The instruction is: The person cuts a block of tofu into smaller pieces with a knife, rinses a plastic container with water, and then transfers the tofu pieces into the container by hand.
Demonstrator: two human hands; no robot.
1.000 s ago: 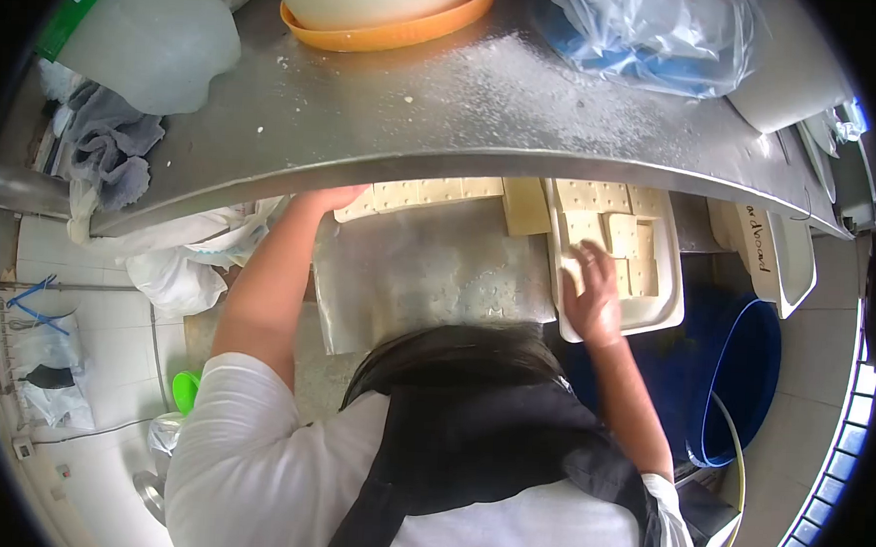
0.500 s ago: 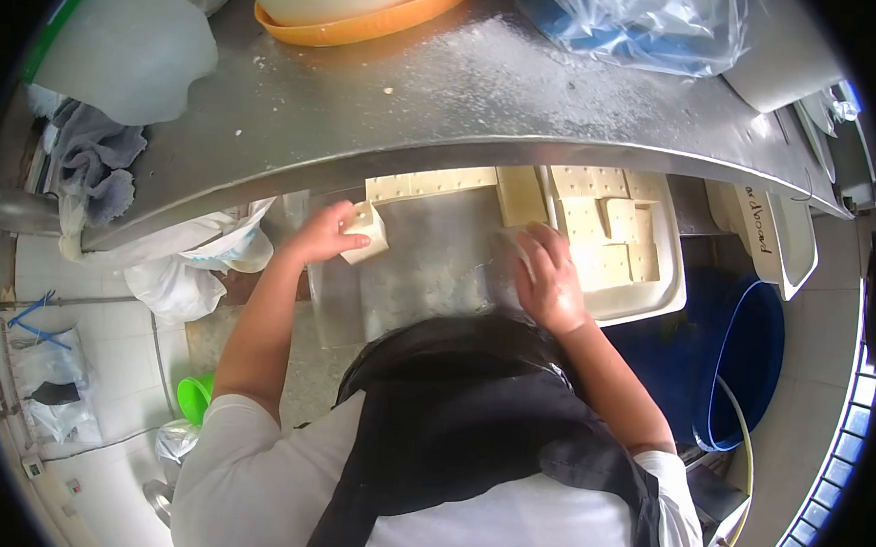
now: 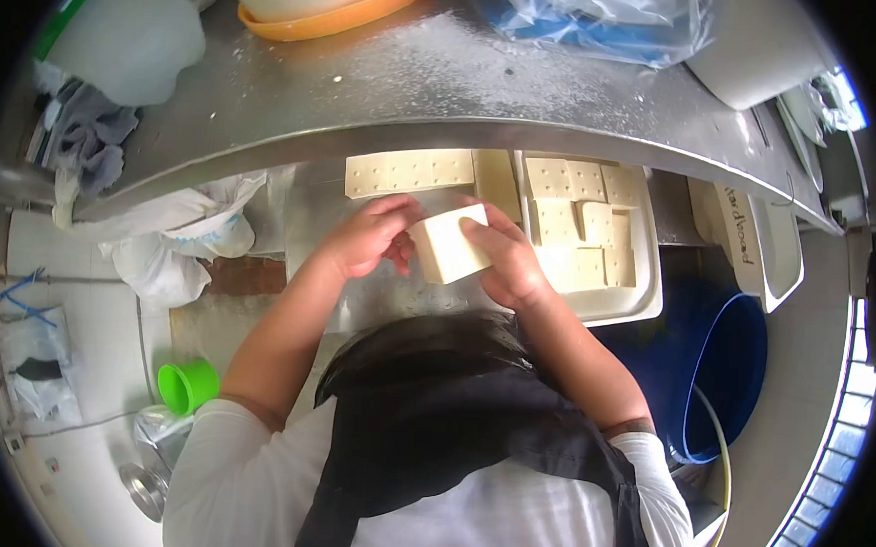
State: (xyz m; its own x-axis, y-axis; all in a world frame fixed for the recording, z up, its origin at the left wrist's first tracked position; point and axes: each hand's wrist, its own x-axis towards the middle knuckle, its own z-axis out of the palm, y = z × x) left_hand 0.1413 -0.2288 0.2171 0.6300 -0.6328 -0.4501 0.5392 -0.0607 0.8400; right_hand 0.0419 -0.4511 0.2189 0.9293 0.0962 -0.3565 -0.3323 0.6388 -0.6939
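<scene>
A pale cream block [image 3: 452,243] with smooth, flat faces is raised over the metal tray [image 3: 358,314], in front of my body. My right hand [image 3: 507,262] grips it from the right, thumb across the near face and the fingers mostly hidden behind. Close by its left side is my left hand [image 3: 366,236], fingers apart and slightly curled. Behind the hands, a row of dotted cream blocks [image 3: 408,172] lies along the far side of the tray. To the right, a white tub [image 3: 642,307] holds several more such blocks, one small piece on top.
Over the far part of the tray runs the front edge of a steel table [image 3: 444,127], dusted with white powder. A blue barrel [image 3: 727,374] stands at the right, below a white bin [image 3: 786,254]. White bags [image 3: 164,271] and a green bucket [image 3: 189,385] are at the left.
The block has moved from my left hand at the left to the middle, now in my right hand. My right hand came left and closed on it; my left hand let go.
</scene>
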